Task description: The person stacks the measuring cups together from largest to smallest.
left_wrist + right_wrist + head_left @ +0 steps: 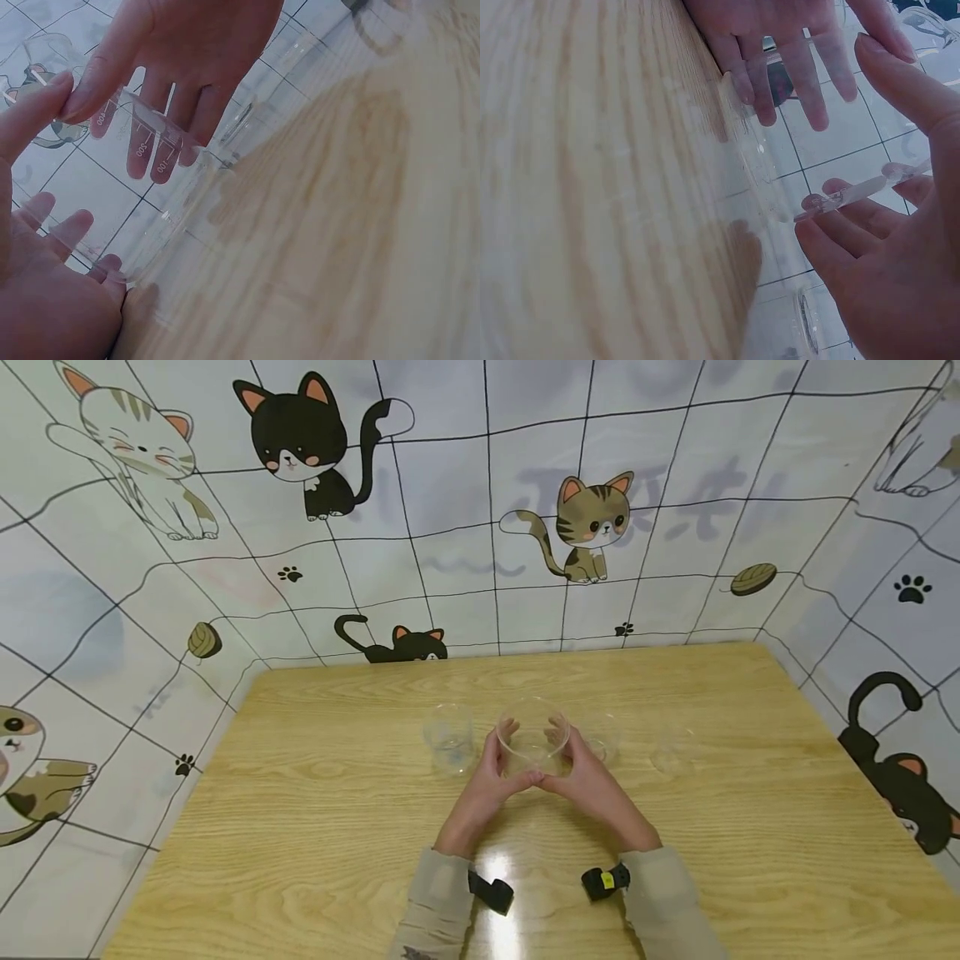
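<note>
Both of my hands cup a clear glass beaker (534, 739), one on each side, near the middle of the wooden table. White graduation marks show on its wall in the left wrist view. My left hand (491, 777) lies along its left side and my right hand (581, 775) along its right. The thumbs meet at the near side, while the other fingers spread round the glass and show through it. The beaker looks upright, with its base at or very near the tabletop; I cannot tell whether it touches.
A clear glass vessel (450, 743) stands just left of my left hand. Right of the beaker are another clear glass vessel (603, 739) and a fainter one (672, 753). The wooden table (315, 827) meets cat-printed cloth (465, 552) at the back and sides.
</note>
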### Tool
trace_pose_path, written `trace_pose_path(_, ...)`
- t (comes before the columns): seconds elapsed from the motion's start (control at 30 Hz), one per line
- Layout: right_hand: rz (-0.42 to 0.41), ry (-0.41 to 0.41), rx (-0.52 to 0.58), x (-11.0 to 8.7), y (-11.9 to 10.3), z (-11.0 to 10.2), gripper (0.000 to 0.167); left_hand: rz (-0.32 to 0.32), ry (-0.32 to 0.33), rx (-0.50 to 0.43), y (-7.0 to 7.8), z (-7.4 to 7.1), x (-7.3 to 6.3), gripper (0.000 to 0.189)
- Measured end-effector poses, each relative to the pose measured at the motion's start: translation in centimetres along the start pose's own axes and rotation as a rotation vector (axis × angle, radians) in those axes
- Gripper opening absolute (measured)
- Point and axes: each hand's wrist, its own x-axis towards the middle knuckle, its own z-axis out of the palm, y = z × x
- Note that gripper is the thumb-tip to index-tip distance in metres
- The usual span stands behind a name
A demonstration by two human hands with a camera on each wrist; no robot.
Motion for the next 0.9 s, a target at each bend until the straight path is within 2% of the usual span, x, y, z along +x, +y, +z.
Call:
trace_pose_path(0.2,-0.025,-0.031,-0.006,0.1,0.2,-0.1,0.1,0.002,-0.028,0.003,0.3,-0.3,-0.2,0.081)
trace_pose_path(0.53,-0.01,-0.067,0.021,-0.2,0.0,-0.5,0.095,0.019,-0.092,0.015,2.6,-0.1,-1.2,0.082)
trace_pose_path(0.9,0.023,-0.144,0.0,-0.3,-0.3,-1.0,0.094,0.092,-0.154,-0.013,2.6,-0.5,-1.2,0.075)
